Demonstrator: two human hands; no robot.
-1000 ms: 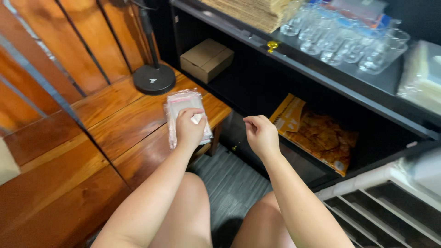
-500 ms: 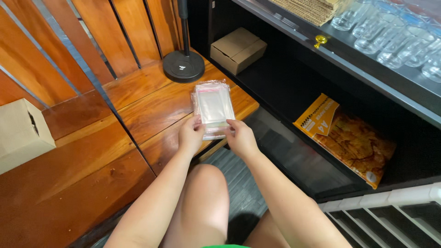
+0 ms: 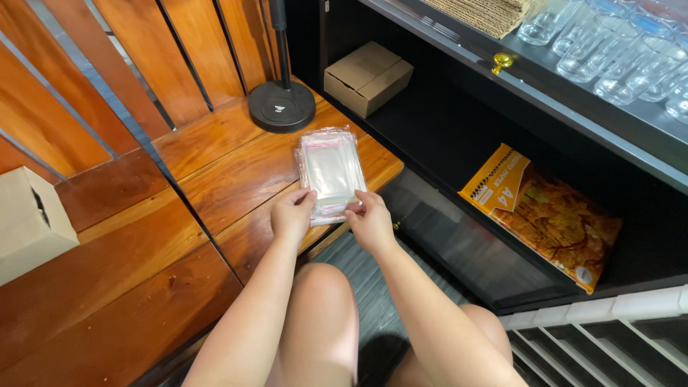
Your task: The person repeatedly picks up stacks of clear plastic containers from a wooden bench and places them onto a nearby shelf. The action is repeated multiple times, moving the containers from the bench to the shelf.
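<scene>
A stack of clear plastic bags [image 3: 331, 168] lies flat on the wooden platform [image 3: 215, 179], near its corner. My left hand [image 3: 292, 213] grips the stack's near left corner with thumb and fingers. My right hand [image 3: 368, 221] pinches its near right corner. Both hands rest at the platform's edge, with my bare knees just below them.
A round black stand base [image 3: 282, 106] with a pole sits behind the bags. A brown cardboard box [image 3: 368, 77] stands at the back, another pale box [image 3: 32, 218] at far left. A dark cabinet holds an orange paper packet [image 3: 542, 211]; glasses [image 3: 616, 50] line its top shelf.
One second ago only my left hand held the bags while the right hung free. The right hand has joined it, and the stack now lies on the wood.
</scene>
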